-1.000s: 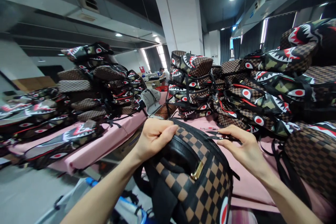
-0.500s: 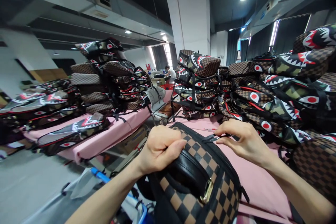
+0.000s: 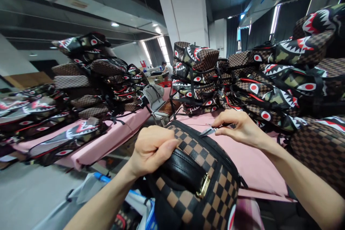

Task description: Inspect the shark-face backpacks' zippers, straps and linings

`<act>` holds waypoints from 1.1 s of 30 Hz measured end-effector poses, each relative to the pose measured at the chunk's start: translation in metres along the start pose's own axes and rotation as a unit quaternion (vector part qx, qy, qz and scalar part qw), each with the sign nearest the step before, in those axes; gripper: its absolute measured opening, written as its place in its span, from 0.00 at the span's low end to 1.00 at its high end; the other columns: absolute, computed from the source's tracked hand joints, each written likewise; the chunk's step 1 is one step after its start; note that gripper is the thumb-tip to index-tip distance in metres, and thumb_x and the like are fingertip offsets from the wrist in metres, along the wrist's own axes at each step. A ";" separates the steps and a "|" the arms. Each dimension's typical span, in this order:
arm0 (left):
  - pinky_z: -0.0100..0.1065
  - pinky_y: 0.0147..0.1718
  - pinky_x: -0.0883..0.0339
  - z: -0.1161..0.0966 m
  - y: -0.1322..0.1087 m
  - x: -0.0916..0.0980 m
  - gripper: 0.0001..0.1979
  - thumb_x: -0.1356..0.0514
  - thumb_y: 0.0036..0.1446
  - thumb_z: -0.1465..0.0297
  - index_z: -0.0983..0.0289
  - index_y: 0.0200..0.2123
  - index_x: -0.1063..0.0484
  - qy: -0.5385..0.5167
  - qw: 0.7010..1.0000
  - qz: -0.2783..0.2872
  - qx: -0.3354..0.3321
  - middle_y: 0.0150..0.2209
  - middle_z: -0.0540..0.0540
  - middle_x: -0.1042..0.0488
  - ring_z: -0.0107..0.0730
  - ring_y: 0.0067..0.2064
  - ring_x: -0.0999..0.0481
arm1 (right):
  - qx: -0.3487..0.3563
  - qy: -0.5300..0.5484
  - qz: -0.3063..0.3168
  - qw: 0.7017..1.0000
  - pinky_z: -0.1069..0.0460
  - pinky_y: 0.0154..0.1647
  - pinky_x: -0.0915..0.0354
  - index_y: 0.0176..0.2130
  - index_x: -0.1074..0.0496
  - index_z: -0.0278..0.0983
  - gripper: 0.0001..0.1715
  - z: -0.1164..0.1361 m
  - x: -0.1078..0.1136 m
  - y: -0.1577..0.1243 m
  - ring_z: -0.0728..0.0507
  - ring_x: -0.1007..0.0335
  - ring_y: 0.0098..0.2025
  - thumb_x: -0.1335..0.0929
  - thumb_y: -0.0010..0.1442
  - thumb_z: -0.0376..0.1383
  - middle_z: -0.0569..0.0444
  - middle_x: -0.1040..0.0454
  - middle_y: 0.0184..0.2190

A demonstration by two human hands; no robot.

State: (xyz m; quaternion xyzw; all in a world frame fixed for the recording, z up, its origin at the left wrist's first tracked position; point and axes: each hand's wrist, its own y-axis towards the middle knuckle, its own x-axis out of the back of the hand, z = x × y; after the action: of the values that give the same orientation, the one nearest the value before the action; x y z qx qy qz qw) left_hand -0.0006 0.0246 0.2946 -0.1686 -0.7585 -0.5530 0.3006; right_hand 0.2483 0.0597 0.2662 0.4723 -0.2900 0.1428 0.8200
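- Brown-and-black checkered backpack (image 3: 205, 183) at pink-covered table (image 3: 253, 172) near edge: left hand (image 3: 152, 149) clenched on top.
- Right hand (image 3: 237, 127) pinches small metal snips (image 3: 208, 131) at zipper seam; trimming looks unfinished.

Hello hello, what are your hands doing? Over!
Left hand gripping checkered backpack handle. Right hand holding small snips at its top. Backpack piles close behind.

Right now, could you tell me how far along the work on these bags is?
Stacks of shark-print backpacks crowd the pink tables. In hand: left hand steadies a brown checkered backpack; right hand holds small snips at its top. How many remain, I cannot tell.
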 end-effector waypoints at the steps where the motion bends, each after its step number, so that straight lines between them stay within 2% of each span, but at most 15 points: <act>1: 0.28 0.18 0.49 -0.001 0.000 0.000 0.17 0.52 0.59 0.72 0.64 0.17 0.40 0.001 1.000 0.000 0.000 0.13 0.48 0.43 0.23 0.16 0.42 | 0.005 -0.006 -0.003 1.000 0.53 0.36 0.39 0.33 0.27 0.37 0.04 0.001 -0.001 0.000 0.47 0.31 0.34 0.30 0.54 0.35 0.55 0.24 0.31; 6: 0.28 0.18 0.45 -0.003 0.001 0.000 0.16 0.52 0.59 0.73 0.64 0.18 0.38 -0.004 1.000 0.006 0.003 0.13 0.48 0.42 0.24 0.17 0.41 | 0.024 -0.015 0.002 1.000 0.52 0.37 0.39 0.31 0.26 0.37 0.03 0.004 -0.003 0.002 0.48 0.31 0.33 0.30 0.54 0.35 0.55 0.25 0.29; 9: 0.28 0.19 0.43 -0.003 0.000 -0.001 0.17 0.52 0.59 0.73 0.64 0.18 0.38 0.000 1.000 0.001 0.009 0.13 0.49 0.41 0.25 0.17 0.39 | -0.055 0.061 -0.016 0.996 0.53 0.36 0.38 0.30 0.27 0.37 0.03 0.002 -0.001 0.001 0.48 0.31 0.32 0.31 0.54 0.34 0.56 0.25 0.28; 12: 0.28 0.19 0.41 -0.002 -0.001 -0.001 0.18 0.52 0.59 0.72 0.64 0.17 0.38 0.005 1.000 -0.004 0.021 0.13 0.49 0.40 0.25 0.17 0.38 | -0.149 0.142 -0.095 0.974 0.54 0.36 0.37 0.34 0.28 0.36 0.06 -0.001 -0.002 -0.008 0.48 0.31 0.34 0.32 0.54 0.35 0.56 0.26 0.31; 15: 0.27 0.19 0.42 0.000 -0.002 -0.002 0.18 0.52 0.59 0.72 0.64 0.17 0.38 -0.001 1.000 -0.007 0.020 0.13 0.49 0.40 0.24 0.17 0.39 | -0.175 0.166 -0.106 0.965 0.54 0.35 0.36 0.39 0.30 0.36 0.13 0.001 -0.008 -0.027 0.47 0.31 0.35 0.31 0.53 0.38 0.55 0.27 0.34; 17: 0.27 0.19 0.42 0.001 -0.002 -0.003 0.18 0.51 0.59 0.71 0.64 0.17 0.38 -0.003 1.000 -0.017 0.020 0.13 0.49 0.40 0.23 0.17 0.39 | -0.166 0.115 -0.091 0.975 0.53 0.37 0.35 0.41 0.31 0.37 0.15 0.007 -0.014 -0.040 0.46 0.31 0.37 0.31 0.53 0.39 0.54 0.27 0.37; 19: 0.27 0.20 0.41 0.002 -0.001 -0.004 0.18 0.50 0.58 0.70 0.65 0.16 0.38 0.002 0.999 -0.026 0.027 0.13 0.49 0.40 0.23 0.17 0.39 | -0.138 0.020 -0.087 0.986 0.51 0.39 0.35 0.43 0.32 0.37 0.15 0.013 -0.016 -0.052 0.44 0.31 0.39 0.32 0.55 0.40 0.51 0.27 0.39; 23: 0.27 0.20 0.41 0.004 -0.001 -0.005 0.19 0.50 0.59 0.69 0.65 0.16 0.38 0.001 0.999 -0.032 0.043 0.13 0.49 0.41 0.23 0.17 0.40 | -0.041 -0.118 -0.107 0.986 0.50 0.37 0.37 0.39 0.31 0.37 0.08 0.023 -0.013 -0.066 0.44 0.31 0.37 0.35 0.59 0.37 0.50 0.26 0.35; 27: 0.27 0.19 0.42 0.004 -0.001 -0.006 0.19 0.50 0.59 0.69 0.65 0.16 0.39 -0.006 0.998 -0.031 0.052 0.14 0.49 0.42 0.22 0.17 0.41 | 0.021 -0.178 -0.140 0.974 0.50 0.34 0.39 0.36 0.31 0.35 0.06 0.025 -0.007 -0.069 0.45 0.32 0.33 0.35 0.59 0.36 0.50 0.27 0.30; 33: 0.27 0.19 0.41 0.004 -0.001 -0.007 0.20 0.50 0.59 0.66 0.64 0.15 0.38 0.008 0.998 -0.024 0.063 0.13 0.49 0.41 0.23 0.17 0.41 | 0.055 -0.218 -0.120 0.967 0.51 0.33 0.42 0.35 0.29 0.36 0.07 0.024 -0.003 -0.072 0.46 0.32 0.32 0.36 0.60 0.36 0.51 0.26 0.30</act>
State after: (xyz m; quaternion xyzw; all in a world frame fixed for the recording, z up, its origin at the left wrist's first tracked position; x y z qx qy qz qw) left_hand 0.0027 0.0282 0.2886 -0.1271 -0.7933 -0.5125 0.3030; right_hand 0.2745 0.0024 0.2244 0.5676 -0.3947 -0.0470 0.7210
